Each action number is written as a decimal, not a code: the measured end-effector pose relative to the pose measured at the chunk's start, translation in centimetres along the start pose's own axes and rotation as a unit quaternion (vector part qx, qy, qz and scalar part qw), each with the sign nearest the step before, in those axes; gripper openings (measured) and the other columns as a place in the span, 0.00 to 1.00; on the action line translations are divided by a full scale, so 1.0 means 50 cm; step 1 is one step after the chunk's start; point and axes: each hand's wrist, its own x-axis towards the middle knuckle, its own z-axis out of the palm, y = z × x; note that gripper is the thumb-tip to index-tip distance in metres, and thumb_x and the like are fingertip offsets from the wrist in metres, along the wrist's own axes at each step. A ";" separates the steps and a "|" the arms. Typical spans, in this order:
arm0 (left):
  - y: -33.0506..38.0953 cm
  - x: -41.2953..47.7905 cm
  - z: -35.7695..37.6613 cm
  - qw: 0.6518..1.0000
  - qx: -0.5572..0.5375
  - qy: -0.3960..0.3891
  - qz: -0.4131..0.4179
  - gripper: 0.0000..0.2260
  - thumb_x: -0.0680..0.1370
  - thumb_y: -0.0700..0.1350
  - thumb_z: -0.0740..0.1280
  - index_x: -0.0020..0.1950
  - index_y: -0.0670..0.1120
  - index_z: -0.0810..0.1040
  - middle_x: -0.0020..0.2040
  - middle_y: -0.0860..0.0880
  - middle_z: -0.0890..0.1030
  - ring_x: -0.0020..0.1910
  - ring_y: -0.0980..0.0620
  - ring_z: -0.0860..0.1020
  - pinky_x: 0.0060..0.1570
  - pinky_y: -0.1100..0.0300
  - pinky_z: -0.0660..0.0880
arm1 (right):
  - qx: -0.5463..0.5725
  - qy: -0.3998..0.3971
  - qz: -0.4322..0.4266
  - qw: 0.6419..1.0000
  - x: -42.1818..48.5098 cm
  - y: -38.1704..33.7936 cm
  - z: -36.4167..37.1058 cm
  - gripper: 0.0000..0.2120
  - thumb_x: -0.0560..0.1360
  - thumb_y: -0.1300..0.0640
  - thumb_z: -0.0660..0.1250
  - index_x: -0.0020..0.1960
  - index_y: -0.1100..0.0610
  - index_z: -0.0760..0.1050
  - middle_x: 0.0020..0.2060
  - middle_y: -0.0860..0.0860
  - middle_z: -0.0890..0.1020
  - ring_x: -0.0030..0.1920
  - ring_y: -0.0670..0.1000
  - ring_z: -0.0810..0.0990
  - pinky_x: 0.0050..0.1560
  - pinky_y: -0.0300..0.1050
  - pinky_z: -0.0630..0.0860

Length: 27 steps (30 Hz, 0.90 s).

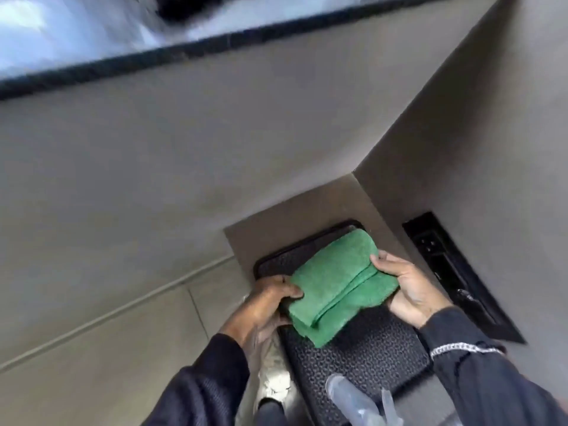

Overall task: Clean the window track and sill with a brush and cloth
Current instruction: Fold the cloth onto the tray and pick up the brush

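Cloth (pixel 338 287), green and folded into a thick pad, sits between both hands above a dark textured mat (pixel 362 358) on the floor. The left hand (pixel 264 305) pinches the pad's left edge, thumb on top and fingers closed beneath it. The right hand (pixel 408 287) holds the right edge, thumb over the upper corner and palm cupped under the fold. Both grips are closed on the cloth, and it hangs clear of the mat as far as can be told.

Judging by this, the task is at an early or in-between stage: the cloth looks clean and neatly folded, being readied rather than used. No brush shows anywhere. A clear spray bottle (pixel 353 398) appears blurred at the near edge, right of centre, apparently tucked against the person's body; whether it has been used cannot be told.

The window (pixel 92 32) lies far off at the top left, with its dark frame strip (pixel 215 46) running across the view. That part is blurred, so the state of the track and sill, clean or dirty, cannot be judged. A black wall socket panel (pixel 455 272) sits on the right wall.

What seems left is most of the work: carrying the cloth up to the window and wiping the sill, with any brushing of the track unconfirmed.
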 end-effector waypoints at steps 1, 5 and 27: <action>-0.011 0.031 0.003 0.996 0.043 0.072 0.018 0.08 0.67 0.35 0.71 0.44 0.43 0.79 0.45 0.40 0.81 0.45 0.42 0.79 0.52 0.40 0.78 | -0.018 0.018 -0.002 1.000 0.035 0.012 -0.013 0.07 0.72 0.64 0.67 0.50 0.61 0.77 0.50 0.61 0.81 0.47 0.57 0.82 0.54 0.57 0.77; -0.023 0.111 -0.012 0.933 0.172 0.296 0.109 0.14 0.68 0.34 0.73 0.49 0.49 0.79 0.47 0.45 0.83 0.44 0.48 0.81 0.49 0.54 0.80 | -0.079 0.104 -0.014 0.991 0.136 0.072 -0.032 0.10 0.78 0.67 0.63 0.58 0.64 0.78 0.53 0.63 0.83 0.48 0.58 0.83 0.51 0.56 0.79; 0.587 -0.401 0.090 0.618 0.502 0.474 0.376 0.15 0.74 0.55 0.68 0.49 0.43 0.80 0.52 0.42 0.79 0.51 0.39 0.77 0.48 0.50 0.74 | -0.067 -0.019 -0.360 0.930 -0.220 -0.375 0.418 0.12 0.69 0.53 0.77 0.42 0.61 0.80 0.30 0.55 0.83 0.27 0.49 0.81 0.27 0.40 0.78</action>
